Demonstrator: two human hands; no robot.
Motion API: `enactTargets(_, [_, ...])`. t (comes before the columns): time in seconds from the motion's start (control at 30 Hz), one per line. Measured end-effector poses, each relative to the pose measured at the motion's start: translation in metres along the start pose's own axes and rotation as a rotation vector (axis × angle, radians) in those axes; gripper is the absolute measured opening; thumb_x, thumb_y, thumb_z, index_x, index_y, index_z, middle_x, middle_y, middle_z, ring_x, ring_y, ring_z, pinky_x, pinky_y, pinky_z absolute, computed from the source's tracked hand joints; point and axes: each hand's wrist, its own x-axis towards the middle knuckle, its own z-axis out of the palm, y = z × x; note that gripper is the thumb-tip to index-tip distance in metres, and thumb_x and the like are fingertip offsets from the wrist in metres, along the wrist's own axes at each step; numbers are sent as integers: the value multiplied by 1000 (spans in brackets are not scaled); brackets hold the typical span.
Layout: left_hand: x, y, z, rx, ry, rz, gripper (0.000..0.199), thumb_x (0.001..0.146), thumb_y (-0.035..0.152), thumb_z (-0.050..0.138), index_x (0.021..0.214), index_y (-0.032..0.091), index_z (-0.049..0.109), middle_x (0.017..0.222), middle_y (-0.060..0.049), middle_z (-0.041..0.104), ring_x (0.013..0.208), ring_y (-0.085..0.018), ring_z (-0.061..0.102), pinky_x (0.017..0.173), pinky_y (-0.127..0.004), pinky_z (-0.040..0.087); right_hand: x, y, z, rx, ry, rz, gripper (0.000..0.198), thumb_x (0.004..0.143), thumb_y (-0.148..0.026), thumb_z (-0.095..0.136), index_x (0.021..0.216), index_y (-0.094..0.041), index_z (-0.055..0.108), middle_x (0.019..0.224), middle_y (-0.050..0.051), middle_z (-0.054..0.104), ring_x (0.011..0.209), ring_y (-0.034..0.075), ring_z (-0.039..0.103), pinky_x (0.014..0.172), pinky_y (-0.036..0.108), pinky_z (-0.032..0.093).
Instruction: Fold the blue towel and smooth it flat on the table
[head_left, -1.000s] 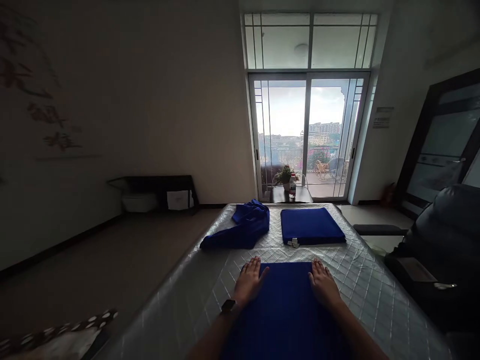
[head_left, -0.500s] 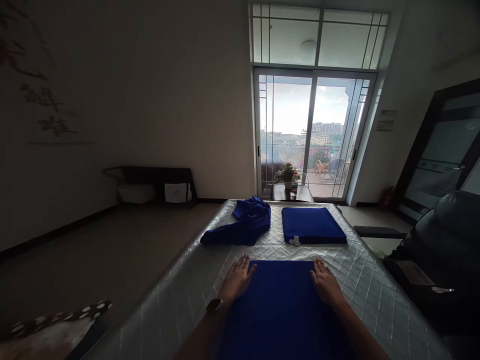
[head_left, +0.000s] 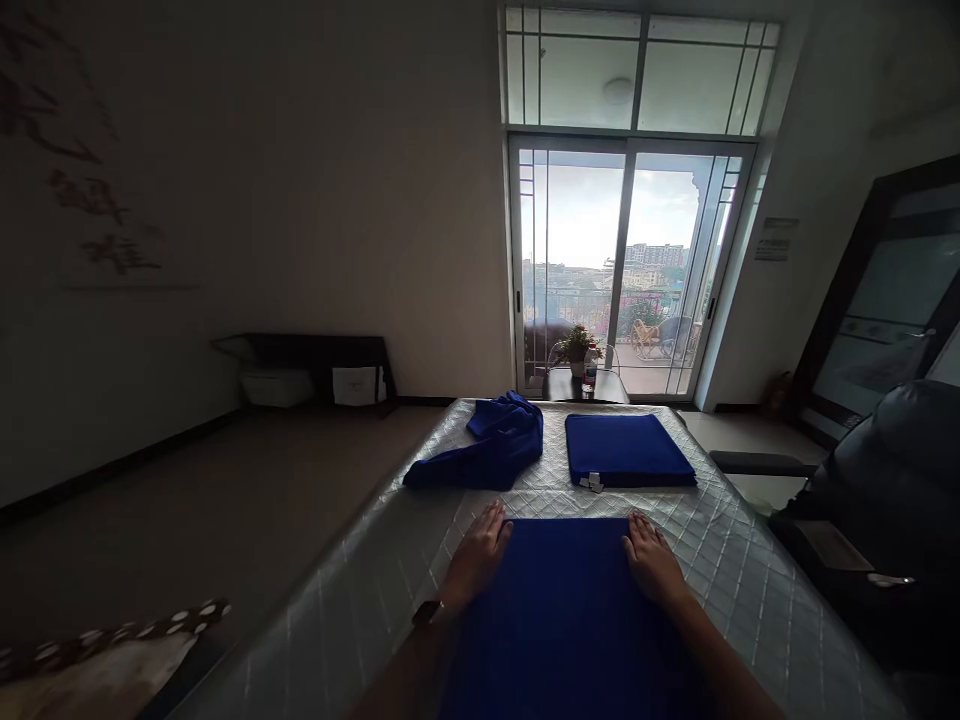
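Note:
A smooth blue cloth [head_left: 566, 610] lies flat in front of me on a silvery quilted surface [head_left: 757, 590]. My left hand [head_left: 480, 548] rests flat on its far left corner, fingers stretched forward, a dark band on the wrist. At the far right corner lies my right hand [head_left: 651, 556], likewise flat with fingers extended. Beyond them sits a neat stack of folded blue cloth [head_left: 628, 447] with white tags [head_left: 592, 482] at its near edge. Left of that stack is a crumpled blue cloth [head_left: 499, 445]. The near end of the flat cloth runs out of view.
A small dark table [head_left: 585, 387] with a potted plant [head_left: 576, 348] and a bottle [head_left: 589, 370] stands past the far edge. A black chair [head_left: 892, 480] is on the right. At lower left shows a polka-dot fabric [head_left: 124, 632]. A low dark shelf [head_left: 315, 352] lines the wall.
My left hand has shifted slightly forward along the cloth's corner. The right hand stays nearly where it was. The view has moved very slightly.

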Motion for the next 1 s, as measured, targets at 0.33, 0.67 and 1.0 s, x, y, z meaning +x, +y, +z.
enactTargets(0.33, [-15, 33, 19, 73, -118, 96, 69, 108, 58, 27, 158, 13, 42, 165, -15, 39, 155, -29, 33, 127, -50, 29, -9, 0, -2, 10, -17, 5, 68, 104, -39, 19, 162, -5, 28, 170, 12, 24, 159, 21, 15, 129, 42, 15])
enactTargets(0.67, [13, 57, 12, 191, -187, -59, 78, 105, 60, 21, 152, 6, 50, 160, -23, 46, 152, -39, 37, 124, -57, 30, -11, -4, 0, 45, 19, 17, 69, 103, -39, 19, 161, -2, 30, 169, 14, 27, 159, 24, 18, 129, 44, 16])
enactTargets(1.0, [16, 220, 78, -160, -219, 358, 77, 107, 59, 10, 161, 10, 35, 166, -16, 38, 156, -27, 30, 129, -46, 27, -12, 3, 2, 14, -37, -10, 68, 98, -33, 31, 162, -9, 29, 170, 10, 22, 159, 24, 18, 129, 41, 16])
